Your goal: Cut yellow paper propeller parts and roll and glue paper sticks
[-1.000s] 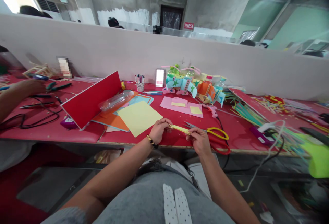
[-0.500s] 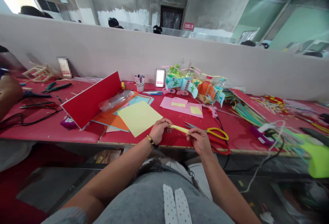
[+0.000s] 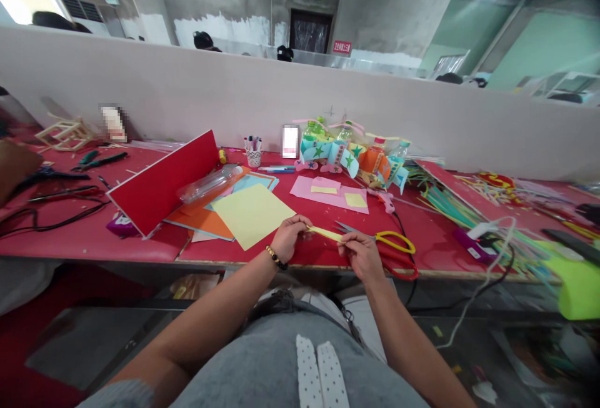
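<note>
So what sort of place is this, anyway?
Probably a craft workroom: the left hand and right hand hold a narrow yellow strip, scissors lie close by, and decorated bottles stand farther back on the red table.

Yellow strip [image 3: 325, 234], ends hidden in fingers [image 3: 300, 223], phone screen [image 3: 290, 141] blurred; co-worker's hand [image 3: 13, 167] cut by left edge

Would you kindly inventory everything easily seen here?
strip: one, yellow, centre
sheet: one, yellow, left of strip
scissors: one, yellow and red, right of strip
paper pieces: at least two, pink, beyond strip
bottle: one, clear, on coloured papers
board: one, red, left
pen cup: one, whitish, near partition
decorated bottles: several, multicoloured, near partition
boxes: two, purple, either side
worktop: one, red, beneath
left hand: one, bare, strip's left end
right hand: one, bare, strip's right end
</note>
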A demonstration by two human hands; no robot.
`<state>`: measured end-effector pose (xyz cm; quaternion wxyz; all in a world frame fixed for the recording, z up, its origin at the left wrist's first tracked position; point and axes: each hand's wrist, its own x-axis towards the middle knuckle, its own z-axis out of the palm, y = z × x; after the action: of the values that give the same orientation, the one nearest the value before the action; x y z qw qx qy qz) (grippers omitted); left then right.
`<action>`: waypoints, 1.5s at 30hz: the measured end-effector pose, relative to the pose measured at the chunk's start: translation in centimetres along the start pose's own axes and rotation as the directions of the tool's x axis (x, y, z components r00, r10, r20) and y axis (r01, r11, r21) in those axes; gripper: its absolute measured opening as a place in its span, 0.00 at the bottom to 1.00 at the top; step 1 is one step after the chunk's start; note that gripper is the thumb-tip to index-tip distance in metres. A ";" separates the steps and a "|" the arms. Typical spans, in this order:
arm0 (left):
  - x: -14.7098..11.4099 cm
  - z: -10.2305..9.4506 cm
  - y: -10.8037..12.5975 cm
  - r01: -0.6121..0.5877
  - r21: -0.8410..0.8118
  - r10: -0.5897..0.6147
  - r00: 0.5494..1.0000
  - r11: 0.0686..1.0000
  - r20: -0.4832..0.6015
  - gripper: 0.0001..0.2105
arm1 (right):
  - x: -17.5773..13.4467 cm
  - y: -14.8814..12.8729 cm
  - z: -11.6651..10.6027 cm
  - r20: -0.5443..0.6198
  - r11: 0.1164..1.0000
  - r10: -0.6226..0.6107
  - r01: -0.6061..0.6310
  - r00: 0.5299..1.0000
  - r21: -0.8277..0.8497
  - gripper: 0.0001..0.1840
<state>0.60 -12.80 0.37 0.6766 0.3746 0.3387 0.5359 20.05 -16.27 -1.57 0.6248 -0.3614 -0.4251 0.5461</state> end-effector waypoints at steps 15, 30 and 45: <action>0.1 -0.1 0.2 0.016 -0.030 -0.016 1.000 0.999 -0.006 0.04 | -0.5 0.0 0.3 -0.008 0.998 0.022 -0.022 1.000 -0.052 0.11; 0.0 0.1 0.5 0.039 -0.015 -0.039 0.999 0.999 -0.011 0.04 | -0.4 0.8 0.9 -0.190 0.956 -0.231 0.186 0.954 -0.227 0.06; -0.1 -0.2 0.7 0.015 -0.037 -0.013 0.999 0.999 0.049 0.15 | -0.4 1.1 0.8 -0.239 0.966 -0.170 0.114 0.956 -0.231 0.08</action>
<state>0.07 -12.81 0.87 0.6954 0.3722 0.3147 0.5281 18.82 -16.52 -2.36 0.6697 -0.4627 -0.4221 0.3990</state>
